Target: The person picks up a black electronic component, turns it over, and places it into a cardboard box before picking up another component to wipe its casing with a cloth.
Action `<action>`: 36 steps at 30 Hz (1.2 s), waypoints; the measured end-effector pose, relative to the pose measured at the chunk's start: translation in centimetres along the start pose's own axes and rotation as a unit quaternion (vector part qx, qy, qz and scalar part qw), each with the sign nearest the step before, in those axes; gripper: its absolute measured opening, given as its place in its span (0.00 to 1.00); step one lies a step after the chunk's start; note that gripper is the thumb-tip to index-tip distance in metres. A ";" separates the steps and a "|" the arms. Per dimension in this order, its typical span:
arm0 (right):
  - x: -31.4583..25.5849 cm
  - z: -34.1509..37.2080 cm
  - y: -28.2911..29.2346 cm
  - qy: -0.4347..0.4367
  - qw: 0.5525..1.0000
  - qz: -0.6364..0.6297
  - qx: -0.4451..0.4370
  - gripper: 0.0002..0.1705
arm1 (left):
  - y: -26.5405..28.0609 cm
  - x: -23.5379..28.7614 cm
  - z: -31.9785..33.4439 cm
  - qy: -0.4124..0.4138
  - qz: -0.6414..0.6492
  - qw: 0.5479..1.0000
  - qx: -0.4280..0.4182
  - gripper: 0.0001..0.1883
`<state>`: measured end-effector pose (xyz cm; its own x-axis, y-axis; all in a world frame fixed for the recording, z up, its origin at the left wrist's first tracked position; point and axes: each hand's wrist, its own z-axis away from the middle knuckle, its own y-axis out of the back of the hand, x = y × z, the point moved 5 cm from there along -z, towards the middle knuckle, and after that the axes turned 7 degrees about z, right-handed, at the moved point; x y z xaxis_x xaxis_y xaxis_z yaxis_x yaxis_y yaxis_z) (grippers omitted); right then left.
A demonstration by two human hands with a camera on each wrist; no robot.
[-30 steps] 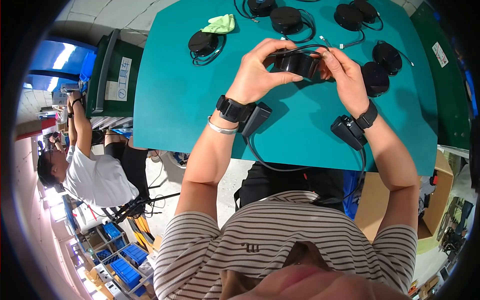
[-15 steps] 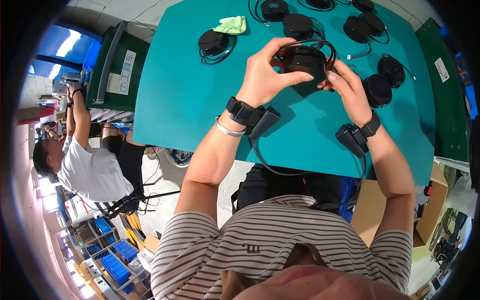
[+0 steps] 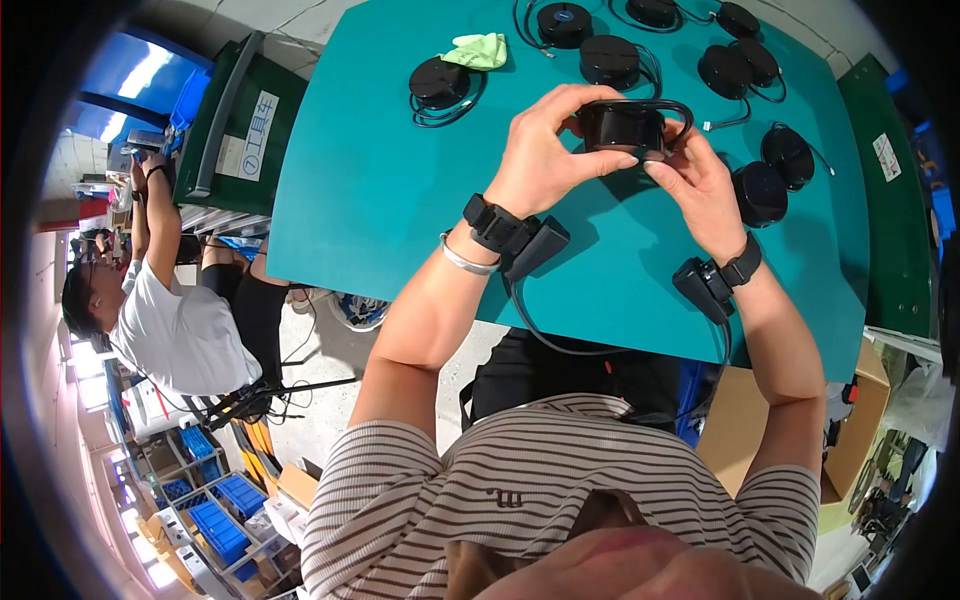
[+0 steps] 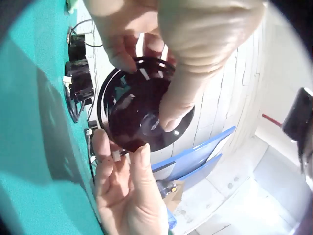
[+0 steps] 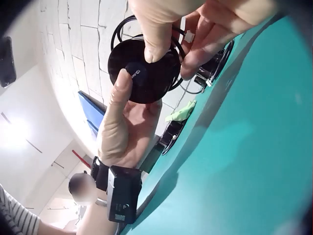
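A glossy black puck-shaped device (image 3: 625,130) with a coiled black cable (image 3: 684,112) is held up over the table. My left hand (image 3: 555,150) grips it; the thumb lies on the flat face, which bears a small round label (image 5: 137,73), and the fingers reach behind. At the other edge, my right hand (image 3: 705,195) holds the cable coil against the device, thumb at the rim and curled fingers outside the coil. A white connector (image 5: 189,36) on the cable end shows by the right fingers. The device's back is partly hidden.
Several similar black devices with cables, such as one at the left (image 3: 438,82) and one at the right (image 3: 760,194), lie on the green table (image 3: 380,220). A light green cloth (image 3: 476,51) touches the left one. Another person (image 3: 180,320) is at far left.
The device has turned in the left hand and shifted slightly right in the head view. The right hand has moved from the cable's upper loop down to the device's lower right edge.
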<state>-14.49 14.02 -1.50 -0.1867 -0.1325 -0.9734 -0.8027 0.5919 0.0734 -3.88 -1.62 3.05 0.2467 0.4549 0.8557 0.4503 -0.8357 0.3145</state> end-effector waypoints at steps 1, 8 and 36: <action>-0.2 -0.1 0.1 0.001 1.000 0.000 0.000 0.24 | -0.1 -0.4 -0.1 0.004 0.055 0.998 -0.004 0.34; -0.2 -0.2 0.4 -0.064 0.998 -0.004 0.020 0.24 | -0.2 -0.7 0.2 0.093 0.157 0.983 0.000 0.33; 0.8 0.2 0.6 -0.090 0.995 0.027 -0.014 0.23 | -0.2 -4.3 0.6 0.264 0.339 0.898 0.095 0.23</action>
<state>-15.01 14.37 -2.31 -0.1269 0.0444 -0.9909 -0.8103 0.5715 0.1294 -4.50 -3.22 -0.95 0.1012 -0.3891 0.9156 0.5006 -0.7754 -0.3849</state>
